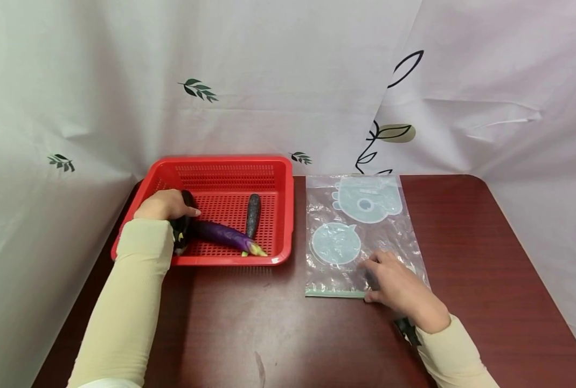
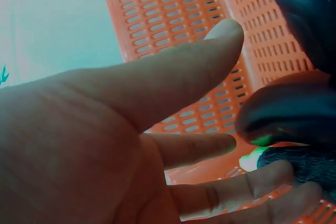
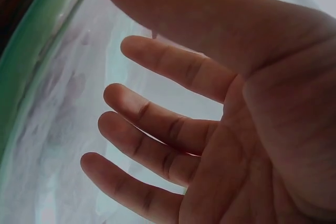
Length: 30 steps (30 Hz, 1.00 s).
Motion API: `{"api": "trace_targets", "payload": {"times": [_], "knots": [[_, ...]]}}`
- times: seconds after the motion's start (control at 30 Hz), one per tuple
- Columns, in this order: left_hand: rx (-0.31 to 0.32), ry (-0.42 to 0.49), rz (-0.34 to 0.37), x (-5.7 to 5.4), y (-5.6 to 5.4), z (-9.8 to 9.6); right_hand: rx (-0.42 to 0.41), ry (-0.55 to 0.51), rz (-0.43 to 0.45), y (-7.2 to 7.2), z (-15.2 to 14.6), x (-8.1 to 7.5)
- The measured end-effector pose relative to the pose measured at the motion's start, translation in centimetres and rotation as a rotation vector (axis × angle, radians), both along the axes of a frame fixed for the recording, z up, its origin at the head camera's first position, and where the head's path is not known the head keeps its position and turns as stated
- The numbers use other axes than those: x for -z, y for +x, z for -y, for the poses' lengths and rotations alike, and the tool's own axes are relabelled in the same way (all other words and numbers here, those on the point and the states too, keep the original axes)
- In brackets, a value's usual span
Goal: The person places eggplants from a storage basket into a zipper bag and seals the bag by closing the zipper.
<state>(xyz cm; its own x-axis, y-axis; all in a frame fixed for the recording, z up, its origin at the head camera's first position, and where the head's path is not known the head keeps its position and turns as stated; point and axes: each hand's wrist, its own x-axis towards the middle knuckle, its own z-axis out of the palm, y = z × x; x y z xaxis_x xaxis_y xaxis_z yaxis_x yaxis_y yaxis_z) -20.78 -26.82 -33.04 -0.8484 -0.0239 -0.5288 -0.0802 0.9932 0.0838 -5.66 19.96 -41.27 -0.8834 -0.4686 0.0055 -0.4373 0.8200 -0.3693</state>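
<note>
A red perforated basket (image 1: 229, 160) holds a dark eggplant (image 1: 181, 235), a purple eggplant (image 1: 220, 234) and a slim dark one (image 1: 252, 214). My left hand (image 1: 164, 205) lies over the dark eggplant at the basket's left side. In the left wrist view its fingers (image 2: 231, 190) reach straight to the dark eggplant (image 2: 294, 114) and touch it, with the thumb lifted off. A clear zip bag (image 1: 365, 237) lies flat to the right of the basket. My right hand (image 1: 394, 283) rests with spread fingers (image 3: 152, 114) on the bag (image 3: 68, 129) by its green zip strip (image 1: 333, 293).
The dark red table (image 1: 268, 334) extends toward me in front of the basket and bag, and to the right of the bag. A white leaf-print curtain (image 1: 268, 81) closes off the back and both sides.
</note>
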Motion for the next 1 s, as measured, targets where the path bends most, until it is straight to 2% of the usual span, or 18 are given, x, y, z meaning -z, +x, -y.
{"api": "trace_targets", "payload": {"times": [0.43,0.73,1.0], "knots": [[0.003,0.038,-0.005,1.4,0.0,0.6,0.033,0.017,0.067,0.2,-0.1,0.3],[-0.066,0.054,-0.049,2.1,0.1,0.4,0.018,0.023,0.074,0.2,-0.1,0.4],[-0.037,0.050,-0.061,2.4,0.2,0.2,-0.021,0.019,0.076,0.0,-0.3,0.3]]}}
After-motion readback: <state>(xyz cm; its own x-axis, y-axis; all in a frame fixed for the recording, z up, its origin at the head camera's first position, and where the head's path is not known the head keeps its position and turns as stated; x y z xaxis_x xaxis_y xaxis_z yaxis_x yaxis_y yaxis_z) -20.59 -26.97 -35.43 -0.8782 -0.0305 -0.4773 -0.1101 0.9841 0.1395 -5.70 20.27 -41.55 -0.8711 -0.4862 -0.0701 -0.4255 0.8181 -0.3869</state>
